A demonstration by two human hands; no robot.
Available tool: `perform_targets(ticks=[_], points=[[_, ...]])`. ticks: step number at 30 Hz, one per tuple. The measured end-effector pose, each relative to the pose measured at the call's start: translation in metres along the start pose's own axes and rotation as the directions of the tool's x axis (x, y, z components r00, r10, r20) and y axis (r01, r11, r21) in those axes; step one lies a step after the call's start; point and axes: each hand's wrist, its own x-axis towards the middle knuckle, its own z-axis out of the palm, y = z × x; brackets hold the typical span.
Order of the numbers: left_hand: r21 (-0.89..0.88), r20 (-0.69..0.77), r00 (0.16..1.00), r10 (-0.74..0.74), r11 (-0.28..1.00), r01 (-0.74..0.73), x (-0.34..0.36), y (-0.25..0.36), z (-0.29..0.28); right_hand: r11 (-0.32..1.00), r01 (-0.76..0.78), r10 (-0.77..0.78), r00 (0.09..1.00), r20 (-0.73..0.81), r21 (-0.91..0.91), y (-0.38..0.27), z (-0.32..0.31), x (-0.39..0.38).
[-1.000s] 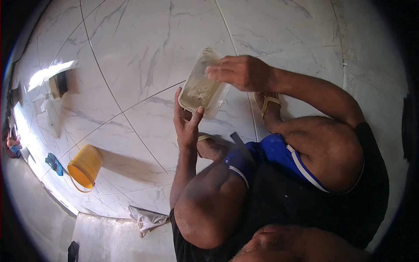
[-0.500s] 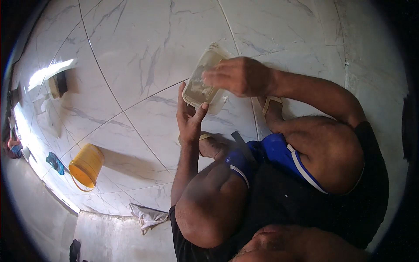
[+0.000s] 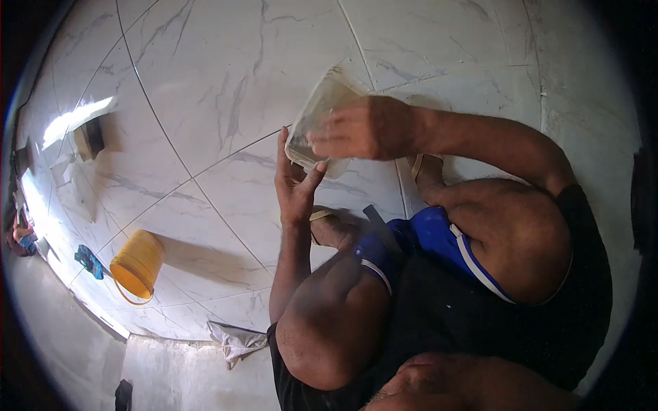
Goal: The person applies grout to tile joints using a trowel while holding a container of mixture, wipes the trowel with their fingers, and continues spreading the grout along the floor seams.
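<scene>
A translucent rectangular plastic tub is tilted in front of me, with pale, wet-looking residue inside. My left hand is shut on its near left end, the thumb over the rim and the fingers along the outside. Reaching in from the right, my right hand has its fingers inside the tub. They are drawn together and blurred by motion. Whatever they pinch, if anything, is hidden behind the hand.
Marble-patterned tiles cover the floor. A yellow bucket lies tipped at the left, beside a crumpled blue bag. Farther off stands a small dark block. A greyish cloth hangs near the low wall edge. My bent knees are close below.
My right hand has shifted slightly left and down within the tub, toward its near end. My left hand keeps its grip, and the tub stays in nearly the same place.
</scene>
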Motion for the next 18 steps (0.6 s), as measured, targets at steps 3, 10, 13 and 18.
perform_targets(ticks=[3,10,13,18], points=[[-0.035,0.006,1.000,-0.016,0.999,0.016,-0.002,0.003,0.000,0.997,0.022,-0.027,0.997,0.068,0.071,-0.006,0.001,-0.006],[-0.021,-0.049,0.999,0.006,1.000,-0.007,0.000,-0.001,-0.009,0.982,-0.114,0.109,0.993,0.043,0.149,0.028,-0.004,-0.029],[0.025,-0.070,0.997,-0.015,1.000,0.017,0.000,-0.001,-0.012,0.954,-0.197,0.200,0.980,0.011,0.225,0.033,-0.007,-0.028],[-0.040,-0.065,0.998,0.013,0.999,-0.015,0.002,-0.005,-0.015,0.968,-0.150,0.165,0.984,-0.062,0.200,0.042,-0.005,-0.029]])
